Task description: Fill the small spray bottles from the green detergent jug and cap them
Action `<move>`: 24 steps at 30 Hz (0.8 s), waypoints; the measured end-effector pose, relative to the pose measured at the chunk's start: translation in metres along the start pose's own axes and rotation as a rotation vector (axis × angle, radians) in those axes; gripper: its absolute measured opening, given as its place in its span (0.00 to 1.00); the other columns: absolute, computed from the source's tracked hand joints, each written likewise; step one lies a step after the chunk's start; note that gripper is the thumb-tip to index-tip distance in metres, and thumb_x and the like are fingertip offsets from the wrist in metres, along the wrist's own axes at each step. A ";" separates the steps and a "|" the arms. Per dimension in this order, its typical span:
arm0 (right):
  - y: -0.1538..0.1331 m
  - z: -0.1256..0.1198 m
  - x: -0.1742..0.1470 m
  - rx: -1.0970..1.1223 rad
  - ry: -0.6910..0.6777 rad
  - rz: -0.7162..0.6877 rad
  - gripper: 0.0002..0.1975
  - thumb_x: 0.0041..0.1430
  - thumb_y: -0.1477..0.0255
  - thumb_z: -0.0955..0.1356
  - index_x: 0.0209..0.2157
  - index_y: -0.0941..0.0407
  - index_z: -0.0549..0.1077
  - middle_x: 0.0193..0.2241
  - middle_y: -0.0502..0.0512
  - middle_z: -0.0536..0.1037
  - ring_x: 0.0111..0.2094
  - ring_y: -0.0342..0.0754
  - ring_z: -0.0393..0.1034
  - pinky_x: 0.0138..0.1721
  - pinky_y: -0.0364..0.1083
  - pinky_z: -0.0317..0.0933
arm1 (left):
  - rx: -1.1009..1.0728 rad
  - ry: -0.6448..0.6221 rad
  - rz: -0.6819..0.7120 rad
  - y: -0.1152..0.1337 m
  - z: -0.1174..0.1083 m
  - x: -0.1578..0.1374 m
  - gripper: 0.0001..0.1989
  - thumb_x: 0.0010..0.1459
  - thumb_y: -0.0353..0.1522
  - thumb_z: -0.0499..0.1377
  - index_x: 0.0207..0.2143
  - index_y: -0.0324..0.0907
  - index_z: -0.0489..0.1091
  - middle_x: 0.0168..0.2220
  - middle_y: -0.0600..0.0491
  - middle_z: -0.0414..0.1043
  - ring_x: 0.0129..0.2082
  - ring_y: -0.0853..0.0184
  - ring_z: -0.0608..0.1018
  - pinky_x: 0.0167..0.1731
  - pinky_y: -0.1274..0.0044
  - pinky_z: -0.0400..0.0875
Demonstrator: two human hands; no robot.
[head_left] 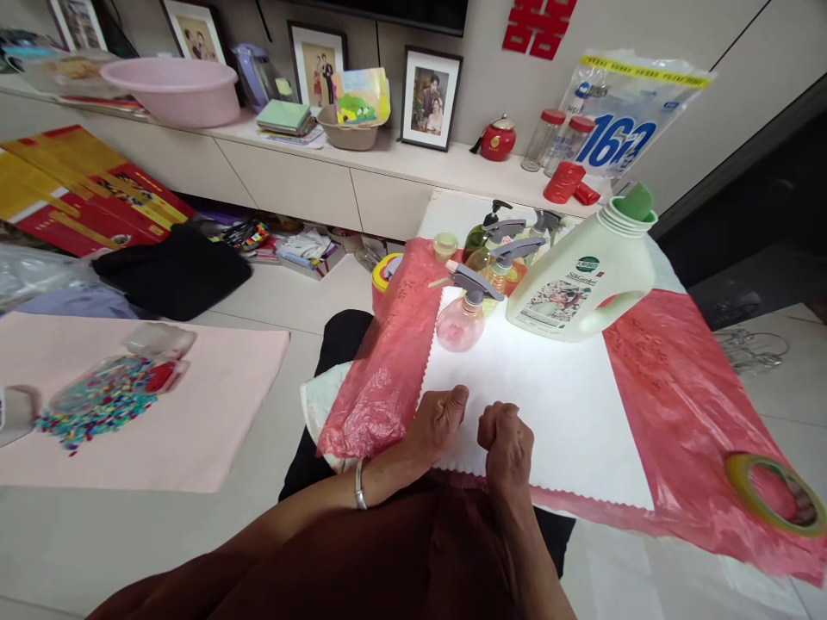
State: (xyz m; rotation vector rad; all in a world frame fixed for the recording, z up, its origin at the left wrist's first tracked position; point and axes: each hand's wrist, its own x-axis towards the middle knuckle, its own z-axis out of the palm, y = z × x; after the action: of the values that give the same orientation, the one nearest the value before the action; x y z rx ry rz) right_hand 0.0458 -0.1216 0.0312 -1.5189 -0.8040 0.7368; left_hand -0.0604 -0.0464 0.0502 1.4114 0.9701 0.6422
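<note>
My left hand (440, 422) is curled into a loose fist, thumb uppermost, over the near edge of a white scalloped sheet (549, 405). Beside it, a little apart, my right hand (508, 439) is also closed, knuckles up. Nothing shows sticking out of either hand. Just beyond them stands a pink-tinted spray bottle (460, 323) with a grey trigger head. Behind it are several more spray and pump bottles, partly hiding one another. To their right is a large pale green detergent jug (585, 275) with a green piece in its mouth.
Red plastic film (672, 387) covers the table under the sheet. A tape roll (775, 492) lies at the right. A small cup (445, 246) stands by the bottles. Left, a pink mat (213, 387) carries spilled colourful bits (109, 400). A cabinet (284, 172) runs along the wall.
</note>
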 end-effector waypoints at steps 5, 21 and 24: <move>0.000 0.000 -0.001 0.019 0.000 -0.017 0.39 0.74 0.41 0.57 0.19 0.57 0.54 0.18 0.50 0.54 0.21 0.41 0.49 0.23 0.42 0.45 | 0.013 0.004 0.010 -0.002 -0.001 -0.001 0.36 0.58 0.66 0.40 0.17 0.46 0.50 0.17 0.59 0.49 0.20 0.71 0.56 0.25 0.72 0.48; -0.063 -0.008 0.037 0.198 0.035 -0.261 0.39 0.75 0.43 0.60 0.20 0.58 0.52 0.20 0.48 0.48 0.22 0.39 0.45 0.25 0.41 0.43 | -0.088 -0.056 0.302 0.067 0.002 0.025 0.37 0.62 0.64 0.39 0.17 0.45 0.51 0.17 0.59 0.50 0.20 0.72 0.56 0.24 0.73 0.51; -0.064 -0.006 0.047 0.210 0.055 -0.273 0.39 0.74 0.42 0.60 0.20 0.57 0.52 0.20 0.48 0.49 0.21 0.39 0.46 0.24 0.41 0.43 | -0.076 -0.026 0.298 0.072 0.005 0.032 0.37 0.61 0.65 0.38 0.16 0.45 0.52 0.17 0.59 0.50 0.20 0.72 0.57 0.24 0.73 0.52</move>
State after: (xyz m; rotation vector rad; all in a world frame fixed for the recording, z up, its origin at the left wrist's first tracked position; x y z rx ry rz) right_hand 0.0722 -0.0828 0.0957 -1.2075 -0.8452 0.5551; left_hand -0.0272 -0.0144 0.1149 1.5059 0.7123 0.8695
